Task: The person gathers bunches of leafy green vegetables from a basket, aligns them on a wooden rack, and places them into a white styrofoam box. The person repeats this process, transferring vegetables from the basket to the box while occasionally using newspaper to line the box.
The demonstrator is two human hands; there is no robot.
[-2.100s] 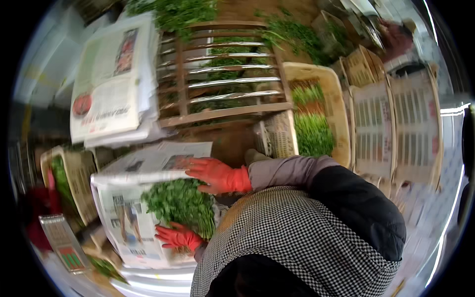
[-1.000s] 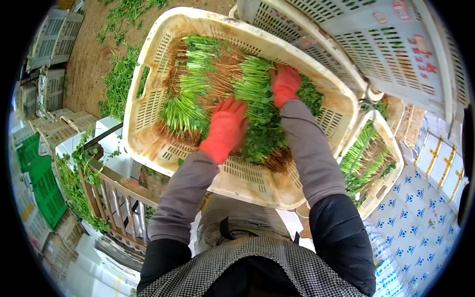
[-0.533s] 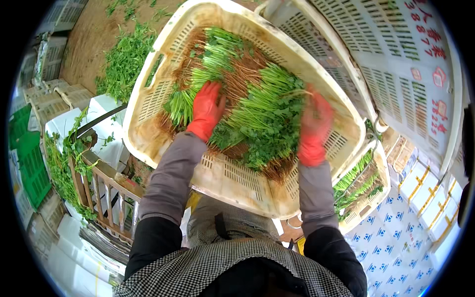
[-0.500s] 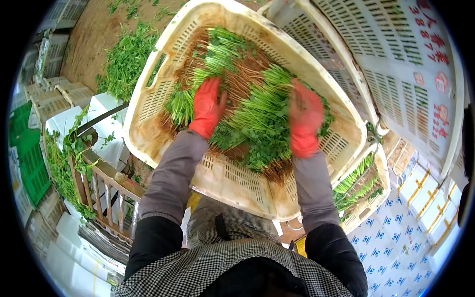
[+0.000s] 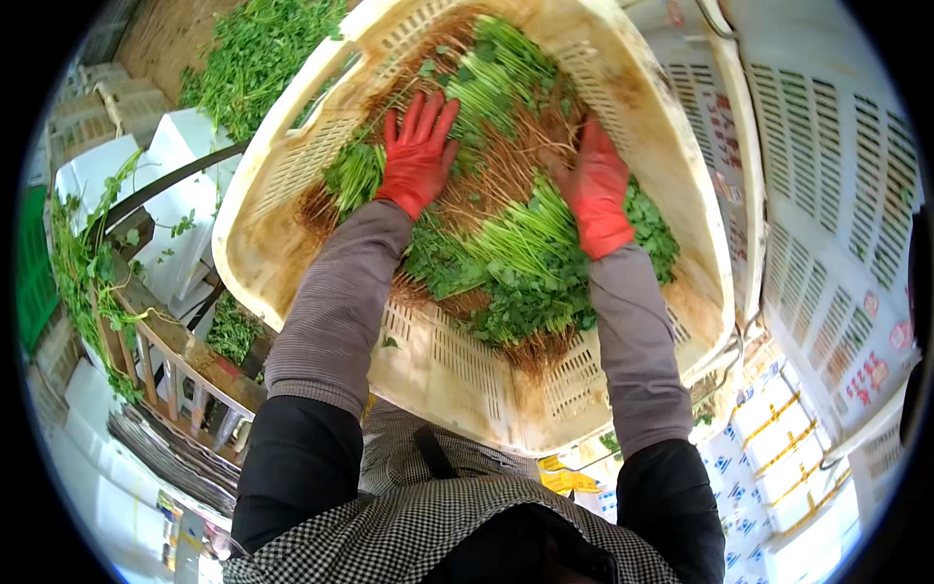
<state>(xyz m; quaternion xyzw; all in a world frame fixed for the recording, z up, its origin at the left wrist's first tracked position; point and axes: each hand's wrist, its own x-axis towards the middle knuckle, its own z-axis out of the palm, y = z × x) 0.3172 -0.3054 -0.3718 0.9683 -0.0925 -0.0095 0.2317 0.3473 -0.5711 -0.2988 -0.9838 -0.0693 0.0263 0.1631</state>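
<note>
A large cream plastic crate (image 5: 457, 365) holds bunches of leafy greens with pale green stems and long brown roots. My left hand (image 5: 420, 156), in a red glove, lies on the greens at the crate's left side, fingers spread. In a matching glove, my right hand (image 5: 596, 190) reaches over the right side of the heap, thumb apart from the fingers, near the roots. Beneath and between the hands lies a bunch of greens (image 5: 530, 238), its leaves toward me. Farther off, another bunch (image 5: 496, 78) rests against the far end. Neither hand visibly grips a bunch.
Loose greens (image 5: 263, 63) are heaped on the floor at the far left. A wooden rack (image 5: 204, 365) with trailing stems stands left of the crate, beside white foam boxes (image 5: 175, 234). Tall white slatted crates (image 5: 827, 195) stand close on the right.
My right hand has moved farther away from me, from the leaves toward the roots. My left hand's fingers have spread. The view has shifted, and the crate appears larger.
</note>
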